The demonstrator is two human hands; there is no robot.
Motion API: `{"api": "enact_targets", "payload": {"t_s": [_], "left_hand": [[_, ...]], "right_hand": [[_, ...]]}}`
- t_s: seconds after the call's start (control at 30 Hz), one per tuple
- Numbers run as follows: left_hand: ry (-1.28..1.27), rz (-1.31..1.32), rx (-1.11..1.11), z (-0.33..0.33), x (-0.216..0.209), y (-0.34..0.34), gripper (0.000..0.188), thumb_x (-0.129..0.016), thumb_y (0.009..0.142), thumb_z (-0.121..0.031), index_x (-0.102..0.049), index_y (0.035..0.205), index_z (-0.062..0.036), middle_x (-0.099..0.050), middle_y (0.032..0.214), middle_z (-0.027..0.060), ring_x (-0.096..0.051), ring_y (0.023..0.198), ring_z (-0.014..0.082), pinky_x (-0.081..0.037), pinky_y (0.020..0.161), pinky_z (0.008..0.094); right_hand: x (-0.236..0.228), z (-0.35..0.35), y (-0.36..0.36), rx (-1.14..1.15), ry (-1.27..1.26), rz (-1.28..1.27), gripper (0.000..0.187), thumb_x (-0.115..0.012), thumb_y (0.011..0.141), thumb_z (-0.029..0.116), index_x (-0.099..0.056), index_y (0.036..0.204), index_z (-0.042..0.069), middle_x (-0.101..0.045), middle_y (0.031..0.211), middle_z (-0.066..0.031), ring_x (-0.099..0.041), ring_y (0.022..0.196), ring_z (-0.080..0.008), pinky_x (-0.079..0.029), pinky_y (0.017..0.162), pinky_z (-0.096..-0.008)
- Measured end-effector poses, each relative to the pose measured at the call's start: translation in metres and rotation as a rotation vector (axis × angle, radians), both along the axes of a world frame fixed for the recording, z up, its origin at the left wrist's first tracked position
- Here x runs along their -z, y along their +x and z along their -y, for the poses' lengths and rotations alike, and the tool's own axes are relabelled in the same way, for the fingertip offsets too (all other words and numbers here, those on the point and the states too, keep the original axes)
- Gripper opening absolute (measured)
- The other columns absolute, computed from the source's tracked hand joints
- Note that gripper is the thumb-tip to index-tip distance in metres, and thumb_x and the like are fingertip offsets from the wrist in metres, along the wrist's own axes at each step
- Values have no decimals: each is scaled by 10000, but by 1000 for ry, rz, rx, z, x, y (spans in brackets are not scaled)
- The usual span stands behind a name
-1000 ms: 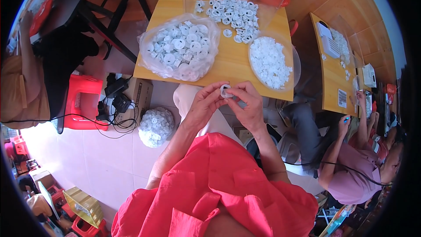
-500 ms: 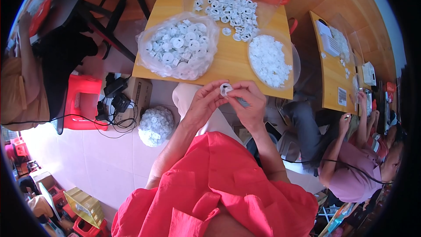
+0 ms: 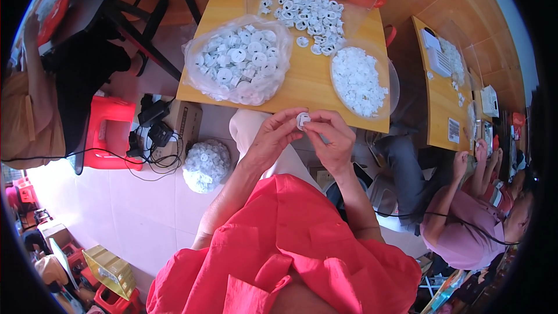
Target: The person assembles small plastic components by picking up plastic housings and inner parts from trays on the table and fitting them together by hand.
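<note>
Between my two hands, just off the near edge of the wooden table (image 3: pixel 317 90), is a small round white plastic part (image 3: pixel 303 120). My left hand (image 3: pixel 278 134) pinches it from the left, and my right hand (image 3: pixel 331 138) grips its right side with thumb and forefinger. Beyond my left hand a clear plastic bag (image 3: pixel 192 81) is heaped with similar round white parts. To the right stands a clear round tray (image 3: pixel 393 84) full of small translucent white pieces. A loose pile of white parts (image 3: pixel 317 17) lies farther back on the table.
Under the table's left side sits another bag of white parts (image 3: pixel 206 166), near a cardboard box (image 3: pixel 185 122) with black cables and adapters. A red stool (image 3: pixel 110 134) stands farther left. People work at a second table (image 3: pixel 439 110) on the right.
The white part has turned in my fingers, now showing a flatter, more filled face instead of an open ring. My hands have shifted very slightly right.
</note>
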State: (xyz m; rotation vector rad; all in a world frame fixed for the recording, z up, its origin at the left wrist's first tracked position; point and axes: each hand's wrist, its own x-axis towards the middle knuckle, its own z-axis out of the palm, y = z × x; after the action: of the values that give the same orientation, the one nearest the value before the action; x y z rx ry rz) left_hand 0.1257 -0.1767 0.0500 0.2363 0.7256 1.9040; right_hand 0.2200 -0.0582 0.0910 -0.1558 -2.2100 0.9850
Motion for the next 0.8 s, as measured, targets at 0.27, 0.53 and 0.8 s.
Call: {"api": "enact_targets", "payload": {"t_s": [0.27,0.53,0.8], "left_hand": [[11,-6,3,0,5,0,293,-518,913,-121,-534,1195,-41,-590,1055,21,-553,939,85,-459,798,230],[-74,-9,-30,2,-4,2,292,-529,896,-75,-540,1184,-23,-591,1058,48,-563,976,114,-471,864,256],[-131,-37,-64,-1,-4,0,207,-574,856,-43,-557,1061,-23,-606,976,63,-594,898,136,-491,825,256]], "right_hand": [[-3,-1,1,-30,38,64,187,-660,673,-93,-636,838,-8,-595,892,-113,-616,757,-243,-506,633,-300],[-7,-5,1,-40,109,101,206,-645,664,-91,-636,842,14,-599,908,-100,-597,775,-276,-495,648,-321],[-6,4,-3,-8,-32,131,307,-633,667,-109,-611,939,31,-572,889,-115,-596,783,-268,-496,634,-318]]}}
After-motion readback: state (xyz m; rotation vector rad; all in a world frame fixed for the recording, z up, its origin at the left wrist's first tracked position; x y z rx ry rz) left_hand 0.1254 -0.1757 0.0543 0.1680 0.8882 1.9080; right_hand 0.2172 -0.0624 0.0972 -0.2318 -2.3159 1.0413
